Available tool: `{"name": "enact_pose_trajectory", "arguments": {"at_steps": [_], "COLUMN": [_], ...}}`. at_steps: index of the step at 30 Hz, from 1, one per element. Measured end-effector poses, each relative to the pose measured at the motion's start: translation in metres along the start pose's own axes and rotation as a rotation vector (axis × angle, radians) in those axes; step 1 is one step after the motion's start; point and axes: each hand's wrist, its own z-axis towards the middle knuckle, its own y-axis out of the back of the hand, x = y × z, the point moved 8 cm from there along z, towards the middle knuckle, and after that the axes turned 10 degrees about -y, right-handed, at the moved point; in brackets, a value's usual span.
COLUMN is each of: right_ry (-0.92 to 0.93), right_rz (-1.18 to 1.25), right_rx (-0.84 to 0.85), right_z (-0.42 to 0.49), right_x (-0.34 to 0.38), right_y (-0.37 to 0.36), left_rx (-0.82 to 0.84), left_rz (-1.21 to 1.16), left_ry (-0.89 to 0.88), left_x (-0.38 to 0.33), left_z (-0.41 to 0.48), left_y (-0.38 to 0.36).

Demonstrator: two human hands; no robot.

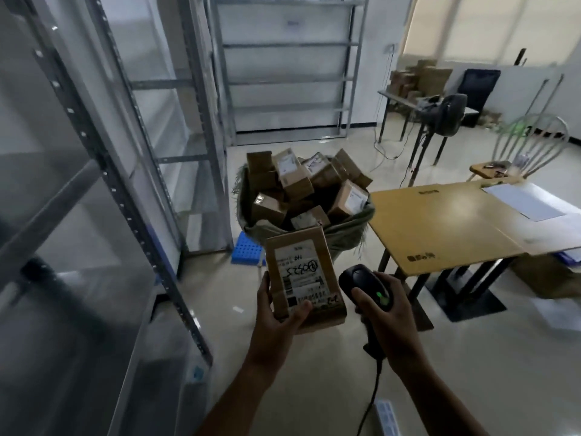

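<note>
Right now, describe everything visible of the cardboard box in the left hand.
The cardboard box is small, brown and closed, held tilted in the air. A white shipping label covers most of its upper face, with barcodes and black handwriting. The left hand grips its near end, thumb on the label's lower edge, fingers along the left side. The barcode scanner beside it does not touch it.

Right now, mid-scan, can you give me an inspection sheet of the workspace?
Surface: tan table at right, white sheets on it.
Job's things: labelled cardboard parcel; black scanner, green light lit.
Clutter: green sack heaped with boxes; blue crate on floor.
Grippers: left hand holds the parcel; right hand grips the scanner.
Cables: scanner cable hangs from the handle.
Surroundings: metal shelving left; fan beyond the table.
</note>
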Motion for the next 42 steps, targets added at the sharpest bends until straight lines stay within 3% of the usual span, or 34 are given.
{"name": "enact_pose_trajectory", "arguments": {"at_steps": [8, 16, 28, 42], "right_ry": [0.059, 0.094, 0.093, 0.035], "right_rz": [0.086, 0.012, -0.078, -0.088], "right_rx": [-0.040, -0.088, -0.299, -0.262], "right_z": [0.131, 0.233, 0.374, 0.535], "right_x": [0.044, 0.067, 0.103, 0.088], "right_y": [0.000, 0.002, -0.013, -0.029], "left_rx": [0.139, 0.176, 0.275, 0.160], "left_rz": [0.035, -0.047, -0.124, 0.001], "left_ry": [-0.071, -0.036, -0.034, 0.092], "left_x": [-0.025, 0.000, 0.024, 0.079], "left_z": [0.151, 0.259, 0.454, 0.587], "left_y": [-0.042, -0.074, -0.096, -0.126]}}
